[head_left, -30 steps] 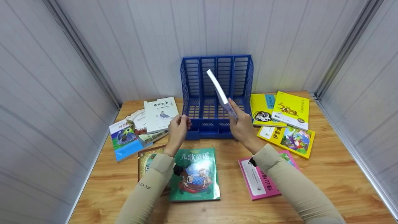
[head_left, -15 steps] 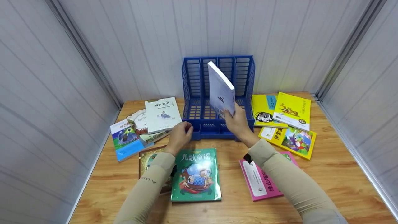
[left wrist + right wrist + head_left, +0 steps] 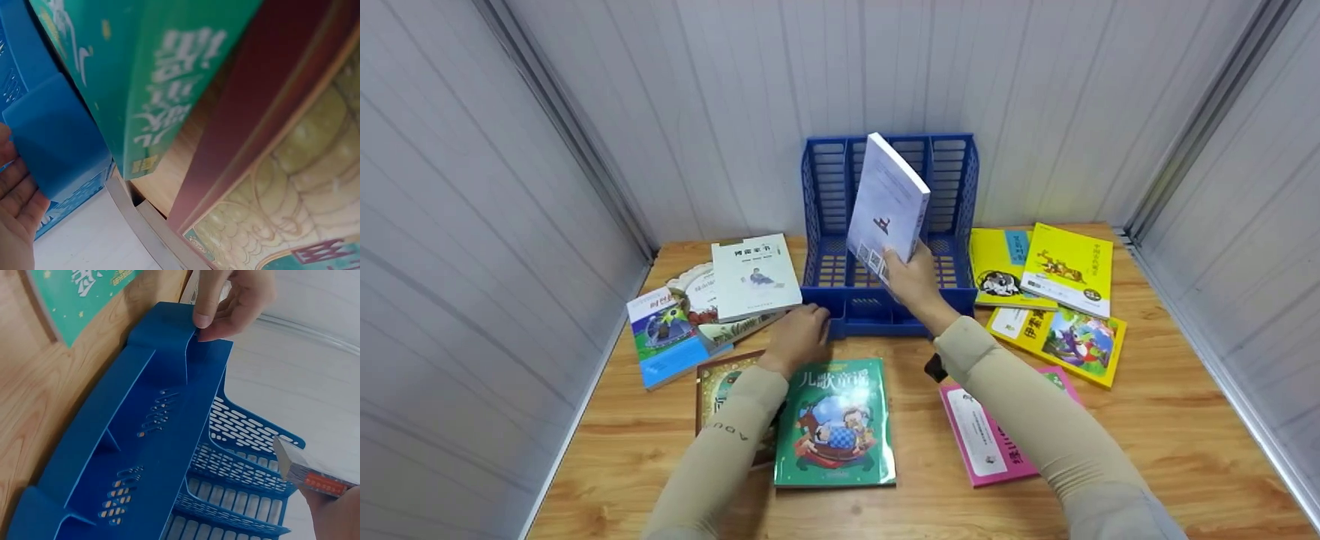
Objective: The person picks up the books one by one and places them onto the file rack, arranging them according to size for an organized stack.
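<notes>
A pale lavender paperback (image 3: 889, 199) stands tilted in my right hand (image 3: 911, 281), thumb on its back cover near the QR codes. It is over the middle of a blue desktop book rack (image 3: 877, 328) with upright dividers. In the right wrist view the end of the book (image 3: 315, 475) shows beside the rack's dividers. My left hand (image 3: 797, 339) is at the rack's front left corner. Its thumb and fingers grip the corner's edge in the right wrist view, and the left wrist view shows its fingers (image 3: 22, 197) against the blue plastic.
Left of the rack lie a white book (image 3: 757, 277), a blue-green book (image 3: 667, 337) and others. In front are a green book (image 3: 836, 427) and a brown-edged one (image 3: 727, 382). Yellow books (image 3: 1069, 266) and a pink book (image 3: 997, 442) lie right. Panel walls enclose the table.
The paperback has turned from edge-on to showing its back cover and rises slightly, moving a little left with the right hand. The left hand has come down to the rack's front left corner.
</notes>
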`<state>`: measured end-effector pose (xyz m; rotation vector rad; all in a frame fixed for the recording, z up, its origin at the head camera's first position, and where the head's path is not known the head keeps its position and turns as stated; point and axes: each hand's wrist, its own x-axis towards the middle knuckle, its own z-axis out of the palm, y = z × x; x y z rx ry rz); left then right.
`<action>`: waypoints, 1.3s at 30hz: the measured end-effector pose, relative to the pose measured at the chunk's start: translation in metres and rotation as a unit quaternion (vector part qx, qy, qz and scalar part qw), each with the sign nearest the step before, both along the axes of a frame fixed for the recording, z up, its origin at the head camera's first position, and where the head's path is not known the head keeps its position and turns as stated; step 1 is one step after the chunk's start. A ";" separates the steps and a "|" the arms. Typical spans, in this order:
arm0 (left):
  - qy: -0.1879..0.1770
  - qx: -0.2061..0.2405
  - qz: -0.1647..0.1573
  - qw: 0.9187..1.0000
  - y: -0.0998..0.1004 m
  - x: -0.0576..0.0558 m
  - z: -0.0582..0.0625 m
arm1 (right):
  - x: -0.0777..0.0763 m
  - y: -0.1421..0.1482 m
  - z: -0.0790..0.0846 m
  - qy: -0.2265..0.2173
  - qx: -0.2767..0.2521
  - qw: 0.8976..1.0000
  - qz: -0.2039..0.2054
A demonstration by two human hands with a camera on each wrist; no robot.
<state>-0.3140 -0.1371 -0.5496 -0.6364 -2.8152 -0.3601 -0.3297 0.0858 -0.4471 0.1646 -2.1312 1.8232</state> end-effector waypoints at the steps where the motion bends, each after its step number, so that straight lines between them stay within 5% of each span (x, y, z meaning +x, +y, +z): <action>1: 0.006 -0.014 -0.006 1.000 0.000 0.000 0.000 | -0.002 -0.002 0.000 -0.005 -0.006 1.000 0.001; 10: -0.004 -0.038 -0.011 0.999 0.004 -0.002 0.000 | -0.016 -0.016 -0.002 0.008 -0.001 1.000 0.008; 21: 0.046 -0.021 -0.037 0.998 0.008 0.001 -0.003 | -0.031 -0.034 -0.014 -0.005 0.006 1.000 -0.006; 34: 0.045 -0.002 -0.048 0.998 0.006 -0.001 -0.003 | -0.053 -0.069 -0.034 -0.022 -0.113 0.993 -0.013; 39: 0.032 0.003 -0.050 0.998 0.006 0.000 -0.002 | -0.056 -0.074 -0.032 -0.021 -0.093 0.994 -0.051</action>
